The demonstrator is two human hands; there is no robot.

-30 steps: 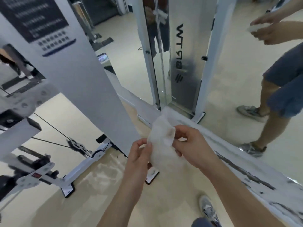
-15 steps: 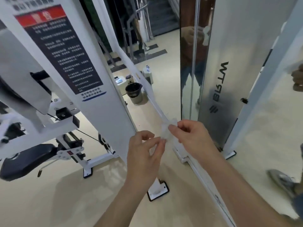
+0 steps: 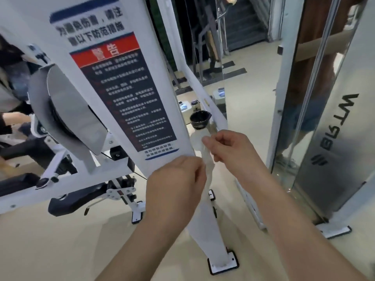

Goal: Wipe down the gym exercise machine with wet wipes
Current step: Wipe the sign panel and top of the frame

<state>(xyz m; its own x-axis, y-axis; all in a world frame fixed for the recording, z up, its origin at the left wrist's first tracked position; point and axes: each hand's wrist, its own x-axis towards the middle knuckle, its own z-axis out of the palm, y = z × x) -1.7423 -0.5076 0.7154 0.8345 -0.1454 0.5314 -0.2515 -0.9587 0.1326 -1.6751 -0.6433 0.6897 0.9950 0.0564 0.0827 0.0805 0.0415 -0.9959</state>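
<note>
At the white exercise machine [image 3: 160, 82], two hands hold a wet wipe between them.
The machine's slanted upright fills the left and centre and carries a red-and-black warning label [image 3: 125, 92]. A shiny metal panel [image 3: 334, 138] stands on the right, and a grey pulley cover [image 3: 67, 110] hangs at far left above a black pad [image 3: 67, 203]. The left hand [image 3: 174, 183] pinches the lower end and the right hand [image 3: 233, 151] the upper end of the crumpled white wet wipe [image 3: 206, 159], just beside the upright's right edge, below the label. A black bin [image 3: 199, 119] sits on the floor beyond.
</note>
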